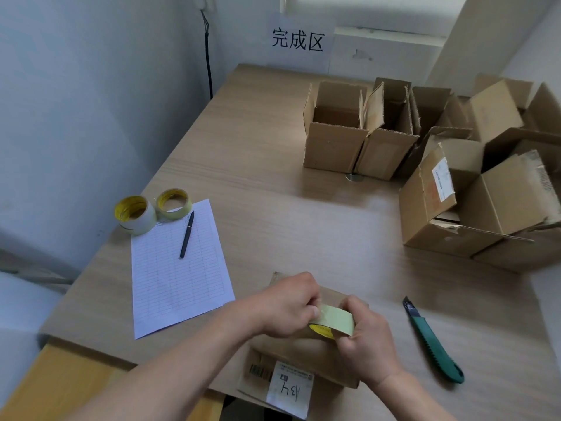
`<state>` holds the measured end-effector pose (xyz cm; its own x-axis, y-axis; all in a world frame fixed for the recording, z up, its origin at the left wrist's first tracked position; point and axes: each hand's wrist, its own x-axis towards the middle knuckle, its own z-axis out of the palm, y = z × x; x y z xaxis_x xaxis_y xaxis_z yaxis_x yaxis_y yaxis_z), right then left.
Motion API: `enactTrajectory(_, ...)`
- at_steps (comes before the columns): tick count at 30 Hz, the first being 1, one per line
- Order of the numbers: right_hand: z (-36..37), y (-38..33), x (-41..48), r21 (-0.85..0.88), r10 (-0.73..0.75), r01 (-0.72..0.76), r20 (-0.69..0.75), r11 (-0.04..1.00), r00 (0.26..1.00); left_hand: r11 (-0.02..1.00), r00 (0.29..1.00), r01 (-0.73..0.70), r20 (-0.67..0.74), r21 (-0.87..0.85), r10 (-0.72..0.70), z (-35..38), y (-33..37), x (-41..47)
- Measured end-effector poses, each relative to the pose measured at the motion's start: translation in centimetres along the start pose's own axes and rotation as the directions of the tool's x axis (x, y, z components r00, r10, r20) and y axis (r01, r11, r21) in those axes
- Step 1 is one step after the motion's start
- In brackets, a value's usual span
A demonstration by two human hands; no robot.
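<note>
Pale wood tabletop (273, 208) runs up to a white wall with a paper sign (297, 41); at its near edge lies a small cardboard box (303, 354) with a handwritten label; directly over that box both hands meet on a pale green tape roll (337, 322); the right hand (370, 341) is curled round the roll; the left hand (285, 305) pinches the tape at the roll's left side; right of the box lies a green utility knife (431, 341); left of it, a ruled sheet (179, 278) bearing a black pen (187, 235), with two spare tape rolls (135, 214) past it; well beyond the box stand open cartons (334, 132).
</note>
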<state>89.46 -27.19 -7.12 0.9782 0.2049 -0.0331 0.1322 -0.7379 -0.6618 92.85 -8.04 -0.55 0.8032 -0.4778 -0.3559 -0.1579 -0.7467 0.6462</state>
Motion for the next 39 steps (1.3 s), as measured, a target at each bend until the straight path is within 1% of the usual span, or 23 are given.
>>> enactTrajectory(2, 0.2, -0.3, 0.1, -0.073, -0.025, 0.025, -0.002, 0.997, 1.000, 0.996, 0.994, 0.074, 0.079, -0.054, -0.070, -0.8, -0.1, -0.1)
enactTrajectory(3, 0.3, -0.3, 0.2, -0.096, -0.040, 0.038, -0.011, 0.995, 0.999, 0.984, 0.988, 0.128, 0.101, -0.123, -0.116, -1.1, -0.3, -0.1)
enactTrajectory(6, 0.4, -0.4, 0.1, -0.119, -0.051, 0.049, -0.017, 0.992, 0.999, 0.879, 0.967, 0.252, 0.136, -0.405, -0.215, -1.2, -1.0, -0.4)
enactTrajectory(8, 0.4, -0.5, 0.1, -0.110, -0.041, 0.040, -0.007, 0.993, 0.999, 0.822, 0.959, 0.284, 0.141, -0.494, -0.246, -1.0, -1.5, -0.6)
enactTrajectory(10, 0.4, -0.7, 0.1, -0.115, -0.049, 0.048, -0.005, 0.992, 0.999, 0.821, 0.954, 0.296, 0.119, -0.487, -0.274, -0.8, -1.7, -0.9)
enactTrajectory(16, 0.5, -0.8, 0.1, -0.147, -0.055, 0.055, 0.005, 0.988, 0.998, 0.892, 0.958, 0.281, 0.048, -0.355, -0.283, -0.5, -1.7, -1.0)
enactTrajectory(18, 0.5, -0.8, 0.1, -0.157, -0.066, 0.066, 0.007, 0.985, 0.998, 0.920, 0.963, 0.267, 0.033, -0.287, -0.269, -0.4, -1.8, -0.9)
enactTrajectory(20, 0.6, -0.9, 0.1, -0.164, -0.074, 0.075, 0.012, 0.984, 0.997, 0.953, 0.969, 0.244, 0.009, -0.181, -0.247, -0.4, -1.7, -0.8)
enactTrajectory(23, 0.6, -1.3, 0.3, -0.168, -0.058, 0.064, 0.038, 0.984, 0.998, 0.975, 0.973, 0.222, -0.063, -0.031, -0.224, -0.2, -1.7, -0.7)
enactTrajectory(25, 0.5, -1.6, 0.4, -0.175, -0.048, 0.055, 0.045, 0.983, 0.998, 0.972, 0.966, 0.237, -0.105, -0.008, -0.236, -0.1, -1.8, -0.7)
enactTrajectory(29, 0.3, -1.9, 0.2, -0.186, -0.051, 0.061, 0.060, 0.981, 0.997, 0.948, 0.951, 0.278, -0.094, -0.155, -0.295, 0.5, -2.0, -0.9)
enactTrajectory(34, 0.2, -2.3, 0.3, -0.196, -0.047, 0.060, 0.067, 0.979, 0.997, 0.908, 0.928, 0.326, -0.095, -0.261, -0.361, 1.0, -2.0, -1.1)
enactTrajectory(36, 0.2, -2.2, 0.2, -0.198, -0.036, 0.050, 0.077, 0.979, 0.996, 0.856, 0.911, 0.353, -0.070, -0.379, -0.407, 1.2, -2.0, -1.2)
enactTrajectory(39, 0.1, -2.0, 0.0, -0.188, -0.031, 0.043, 0.066, 0.981, 0.997, 0.708, 0.877, 0.403, 0.026, -0.580, -0.479, 1.6, -2.3, -1.7)
